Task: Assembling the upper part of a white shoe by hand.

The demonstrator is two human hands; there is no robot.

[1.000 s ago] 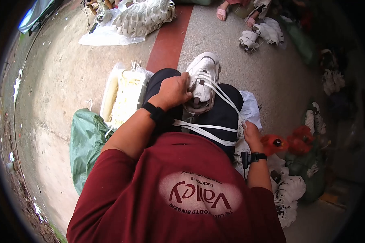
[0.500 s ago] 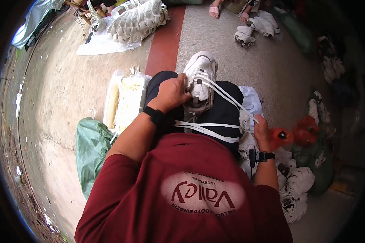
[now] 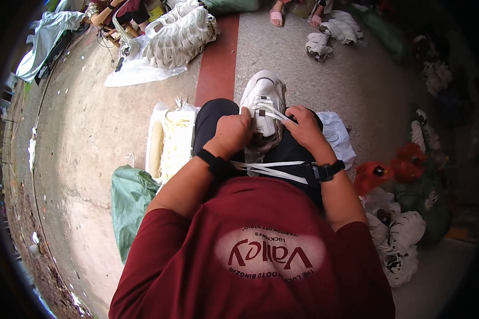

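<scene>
A white and grey sneaker [image 3: 263, 84] rests on my dark-trousered thighs, its toe pointing away from me. My left hand [image 3: 232, 133] is closed on the sneaker's left edge, thumb and fingers by the eyelets. White shoelaces [image 3: 273, 111] run through the upper part of the lacing and out to the right. Just right of the sneaker, my right hand [image 3: 305, 127] pinches these laces close to the eyelets; its fingertips are partly hidden. More white laces [image 3: 275, 170] lie loosely across my lap, below the sneaker's heel.
Left of my leg sits a clear package of cream laces [image 3: 176, 139], with a green sack [image 3: 130, 199] nearer. A white bag [image 3: 337, 137], red bags [image 3: 371, 177] and piled white shoes [image 3: 402, 234] lie on the right. Farther off are stacked shoes [image 3: 183, 40] and a person's sandalled foot [image 3: 277, 17].
My right hand has moved left and away from me, from the laces' far end to beside the sneaker. The stretched lace strands are now shorter. My left hand stays at the sneaker's side.
</scene>
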